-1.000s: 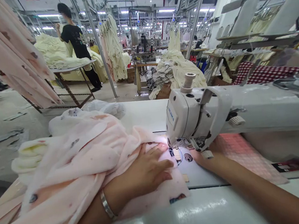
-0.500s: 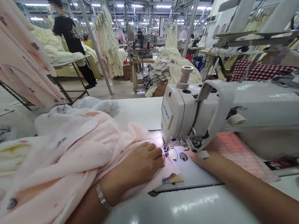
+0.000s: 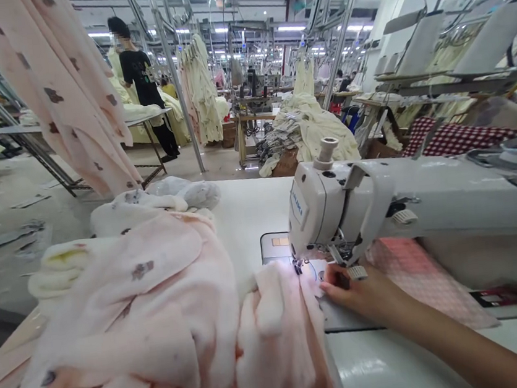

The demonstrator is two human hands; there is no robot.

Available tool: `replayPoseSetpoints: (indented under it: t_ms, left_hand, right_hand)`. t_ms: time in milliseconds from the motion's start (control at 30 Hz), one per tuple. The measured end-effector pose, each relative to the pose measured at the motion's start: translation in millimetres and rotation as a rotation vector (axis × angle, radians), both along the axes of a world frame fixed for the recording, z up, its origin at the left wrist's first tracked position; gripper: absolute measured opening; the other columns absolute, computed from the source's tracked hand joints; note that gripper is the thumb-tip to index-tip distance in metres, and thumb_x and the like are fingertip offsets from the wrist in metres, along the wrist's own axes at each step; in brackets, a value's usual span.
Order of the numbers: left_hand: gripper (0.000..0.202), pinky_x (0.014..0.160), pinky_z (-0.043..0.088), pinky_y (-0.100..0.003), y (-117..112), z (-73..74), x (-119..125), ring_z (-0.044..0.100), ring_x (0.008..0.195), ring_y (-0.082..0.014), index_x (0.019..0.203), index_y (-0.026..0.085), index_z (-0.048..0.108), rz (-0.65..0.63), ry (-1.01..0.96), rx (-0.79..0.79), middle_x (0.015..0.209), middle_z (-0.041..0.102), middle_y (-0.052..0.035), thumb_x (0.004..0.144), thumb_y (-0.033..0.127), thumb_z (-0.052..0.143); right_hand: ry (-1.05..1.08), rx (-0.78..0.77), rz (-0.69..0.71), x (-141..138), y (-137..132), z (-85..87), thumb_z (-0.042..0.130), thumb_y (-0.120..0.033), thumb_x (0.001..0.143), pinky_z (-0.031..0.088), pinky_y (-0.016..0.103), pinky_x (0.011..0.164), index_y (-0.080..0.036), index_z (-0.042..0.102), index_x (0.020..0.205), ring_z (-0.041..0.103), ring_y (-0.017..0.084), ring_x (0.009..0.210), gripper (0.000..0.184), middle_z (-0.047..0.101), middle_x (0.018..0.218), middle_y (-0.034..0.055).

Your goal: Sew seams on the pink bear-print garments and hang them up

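A pale pink printed fleece garment (image 3: 162, 329) is heaped on the sewing table (image 3: 241, 208) at the left and bunched up in front of the needle. The white sewing machine (image 3: 381, 205) stands at the right, its lit needle area (image 3: 299, 267) just above the fabric's edge. My right hand (image 3: 358, 291) lies beside the presser foot, fingertips touching the pink cloth, fingers curled low on the plate. My left hand is hidden beneath or behind the raised fabric.
A pink checked cloth (image 3: 417, 275) lies under the machine arm. Pink garments (image 3: 54, 86) hang at the upper left. A person in a black shirt (image 3: 143, 82) stands at a far table. Cream garment piles (image 3: 307, 126) fill the aisle behind.
The left hand, earlier pressing the fabric flat by the needle, has gone out of sight. The pink cloth is now lifted and bunched in front. The right hand has moved closer to the needle.
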State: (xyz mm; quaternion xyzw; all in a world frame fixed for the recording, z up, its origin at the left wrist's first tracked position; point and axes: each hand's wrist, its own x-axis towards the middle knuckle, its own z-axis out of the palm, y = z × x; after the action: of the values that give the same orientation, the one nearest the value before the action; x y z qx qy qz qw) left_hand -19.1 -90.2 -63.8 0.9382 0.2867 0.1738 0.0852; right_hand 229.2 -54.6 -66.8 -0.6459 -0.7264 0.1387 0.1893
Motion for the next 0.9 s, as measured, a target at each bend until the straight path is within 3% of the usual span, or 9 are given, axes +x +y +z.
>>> replayPoseSetpoints:
  t_ms: [100, 167, 367, 433, 533, 633, 700, 767, 900]
  left_hand:
    - [0.026, 0.098, 0.043, -0.044, 33, 11.2, 22, 0.054, 0.108, -0.0228, 0.111, 0.026, 0.057, -0.029, -0.039, -0.036, 0.107, 0.062, -0.0047, 0.090, 0.028, 0.041]
    - [0.023, 0.101, 0.039, -0.044, 48, 7.2, 29, 0.052, 0.111, -0.0233, 0.109, 0.019, 0.056, -0.021, -0.012, -0.021, 0.113, 0.060, -0.0076, 0.090, 0.024, 0.044]
    - [0.037, 0.102, 0.029, -0.056, 36, -19.5, 31, 0.034, 0.129, -0.0292, 0.129, 0.016, 0.040, 0.097, 0.165, 0.051, 0.139, 0.040, -0.0133, 0.094, 0.030, 0.038]
    - [0.039, 0.096, 0.034, -0.056, 35, -13.1, 33, 0.036, 0.127, -0.0308, 0.129, 0.017, 0.040, 0.091, 0.195, 0.026, 0.140, 0.040, -0.0135, 0.093, 0.033, 0.042]
    - [0.030, 0.088, 0.041, -0.047, 50, 5.5, 33, 0.048, 0.113, -0.0288, 0.113, 0.020, 0.053, -0.022, 0.235, -0.036, 0.128, 0.051, -0.0094, 0.088, 0.038, 0.053]
    - [0.022, 0.095, 0.036, -0.043, 67, 13.8, 31, 0.047, 0.114, -0.0247, 0.102, 0.022, 0.058, -0.139, 0.192, -0.047, 0.121, 0.056, -0.0047, 0.088, 0.039, 0.054]
    - [0.025, 0.103, 0.028, -0.043, 69, 10.1, 29, 0.041, 0.121, -0.0239, 0.107, 0.021, 0.056, -0.144, 0.141, -0.032, 0.127, 0.051, -0.0053, 0.090, 0.038, 0.051]
    - [0.030, 0.106, 0.023, -0.044, 66, 3.3, 27, 0.039, 0.123, -0.0243, 0.114, 0.020, 0.052, -0.107, 0.125, -0.034, 0.132, 0.047, -0.0071, 0.091, 0.038, 0.048]
    - [0.031, 0.107, 0.020, -0.047, 56, -5.0, 27, 0.041, 0.122, -0.0246, 0.117, 0.022, 0.050, -0.067, 0.111, -0.038, 0.132, 0.048, -0.0068, 0.092, 0.040, 0.044]
  right_hand:
    - [0.030, 0.046, -0.064, 6, -4, -0.7, 0.046, -0.031, 0.083, 0.045, 0.026, 0.056, -0.022, 0.057, 0.079, 0.061, 0.017, 0.064, 0.014, 0.064, 0.069, -0.0001]
    - [0.032, 0.063, -0.062, -1, -7, -1.9, 0.049, -0.038, 0.083, 0.045, 0.028, 0.056, -0.021, 0.058, 0.083, 0.060, 0.018, 0.064, 0.019, 0.063, 0.069, 0.0005]
    - [0.002, 0.103, 0.083, -20, -8, -7.8, 0.053, -0.024, 0.078, 0.041, 0.021, 0.051, -0.022, 0.052, 0.065, 0.056, 0.012, 0.056, 0.013, 0.058, 0.060, -0.0042]
    - [-0.017, 0.143, 0.067, -9, -6, -8.1, 0.050, -0.019, 0.076, 0.042, 0.022, 0.049, -0.021, 0.053, 0.065, 0.056, 0.012, 0.052, 0.012, 0.058, 0.059, -0.0033]
    - [-0.067, 0.268, 0.027, 8, -9, -3.0, 0.044, -0.020, 0.080, 0.049, 0.034, 0.062, -0.018, 0.060, 0.071, 0.061, 0.021, 0.068, 0.018, 0.064, 0.070, 0.0059]
    - [-0.070, 0.383, 0.085, 2, -27, 3.9, 0.040, -0.026, 0.089, 0.051, 0.037, 0.072, -0.017, 0.065, 0.093, 0.062, 0.023, 0.085, 0.027, 0.067, 0.087, 0.0097]
    - [-0.087, 0.401, 0.209, -10, -41, 3.7, 0.041, -0.028, 0.092, 0.052, 0.034, 0.082, -0.017, 0.056, 0.117, 0.060, 0.021, 0.103, 0.032, 0.064, 0.110, 0.0112]
    - [-0.175, 0.355, 0.316, -18, -51, -1.8, 0.044, -0.034, 0.092, 0.048, 0.039, 0.093, -0.012, 0.041, 0.134, 0.048, 0.024, 0.122, 0.047, 0.050, 0.133, 0.0151]
    - [-0.356, 0.099, 0.377, -10, -51, -17.5, 0.041, -0.053, 0.090, 0.036, 0.056, 0.101, -0.015, 0.023, 0.143, 0.032, 0.030, 0.132, 0.068, 0.028, 0.146, 0.0124]
